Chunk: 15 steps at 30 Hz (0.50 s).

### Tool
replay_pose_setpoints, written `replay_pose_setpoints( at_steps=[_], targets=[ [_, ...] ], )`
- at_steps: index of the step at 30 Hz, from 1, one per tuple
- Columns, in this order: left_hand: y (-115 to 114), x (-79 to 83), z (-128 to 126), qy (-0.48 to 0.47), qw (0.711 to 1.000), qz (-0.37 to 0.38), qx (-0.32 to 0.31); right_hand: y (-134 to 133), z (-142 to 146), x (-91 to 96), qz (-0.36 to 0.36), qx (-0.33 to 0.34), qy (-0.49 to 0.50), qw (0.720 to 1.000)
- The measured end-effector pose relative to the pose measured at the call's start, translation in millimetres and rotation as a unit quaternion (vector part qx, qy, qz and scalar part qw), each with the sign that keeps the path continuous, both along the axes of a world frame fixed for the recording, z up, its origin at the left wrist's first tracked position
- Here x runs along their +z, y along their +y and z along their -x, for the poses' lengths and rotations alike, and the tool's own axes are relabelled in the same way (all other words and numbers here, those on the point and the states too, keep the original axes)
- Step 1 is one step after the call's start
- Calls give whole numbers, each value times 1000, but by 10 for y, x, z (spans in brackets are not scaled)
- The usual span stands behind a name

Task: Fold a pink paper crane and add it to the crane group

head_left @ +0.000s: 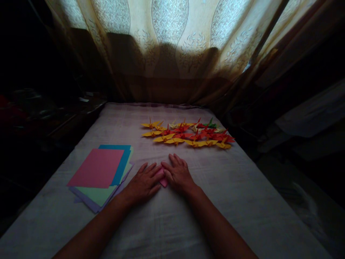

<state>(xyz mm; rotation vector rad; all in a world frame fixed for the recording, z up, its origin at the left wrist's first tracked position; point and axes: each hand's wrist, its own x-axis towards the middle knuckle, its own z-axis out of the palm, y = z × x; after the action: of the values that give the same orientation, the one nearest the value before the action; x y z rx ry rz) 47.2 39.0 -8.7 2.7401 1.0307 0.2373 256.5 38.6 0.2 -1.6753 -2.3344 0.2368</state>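
Observation:
A small folded piece of pink paper (163,181) lies on the cloth-covered table, mostly hidden beneath my hands. My left hand (145,180) rests over its left side, palm down with the fingers stretched out. From the right, my right hand (178,174) presses on the same paper, its thumb and fingers laid across the upper part. The fingertips of both hands nearly meet over it. Beyond my hands stand rows of folded paper cranes, among them a yellow crane (176,141), a red crane (196,136) and a green crane (211,124).
Left of my hands is a stack of square paper sheets, with a pink sheet (95,169) on top of a blue sheet (124,165) and pale green and purple ones. A pale checked cloth (172,230) covers the table. Patterned curtains (169,64) hang behind its far edge.

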Motion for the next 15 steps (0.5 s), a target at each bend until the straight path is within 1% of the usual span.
replay_pose_setpoints(
  at_steps=[4,8,12,15],
  targets=[
    [-31,-23,41,8,1000,-2,-3,22,9,-35,3,-17,-1,1000],
    [-113,-43,140,25,1000,7,-12,2,18,-53,-1,-27,6,1000],
    [-183,-29,236,21,1000,16,-9,-10,32,-71,-7,-32,-2,999],
    [-201,-2,257,15,1000,17,0,-6,34,-98,-18,-40,-8,999]
  ],
)
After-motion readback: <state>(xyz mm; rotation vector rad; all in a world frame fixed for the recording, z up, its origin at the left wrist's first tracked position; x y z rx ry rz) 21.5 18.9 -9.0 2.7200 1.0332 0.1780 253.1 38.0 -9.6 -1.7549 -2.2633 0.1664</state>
